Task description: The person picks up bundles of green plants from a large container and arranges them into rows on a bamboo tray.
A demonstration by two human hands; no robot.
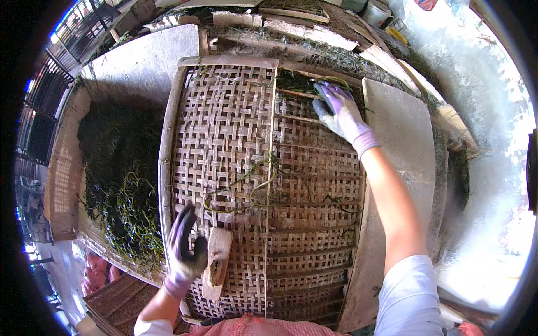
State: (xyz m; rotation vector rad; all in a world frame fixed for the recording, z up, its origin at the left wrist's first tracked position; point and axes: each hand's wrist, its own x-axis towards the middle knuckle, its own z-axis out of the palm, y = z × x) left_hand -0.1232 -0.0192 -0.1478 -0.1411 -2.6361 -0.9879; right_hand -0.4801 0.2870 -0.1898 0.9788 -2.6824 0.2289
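A woven bamboo tray (pixel 224 129) lies in front of me, with thin slats (pixel 314 203) across its right half. My right hand (pixel 339 109), in a purple and white glove with dark fingertips, rests at the tray's far right on dark green strands (pixel 297 83). Its fingers are stretched out and the thumb stands apart. By the tray's left edge is my left hand (pixel 186 249), gloved alike, fingers spread and holding nothing. Next to it a wooden block (pixel 217 263) lies on the weave. A few loose, long green strands (pixel 238 208) trail across the tray's middle.
Left of the tray, a walled trough (pixel 66 168) holds a heap of wet-looking dark green strands (pixel 126 185). A pale flat board (pixel 400 134) borders the tray on the right. Broken planks (pixel 314 35) lie along the far side, with a bucket (pixel 376 12) beyond.
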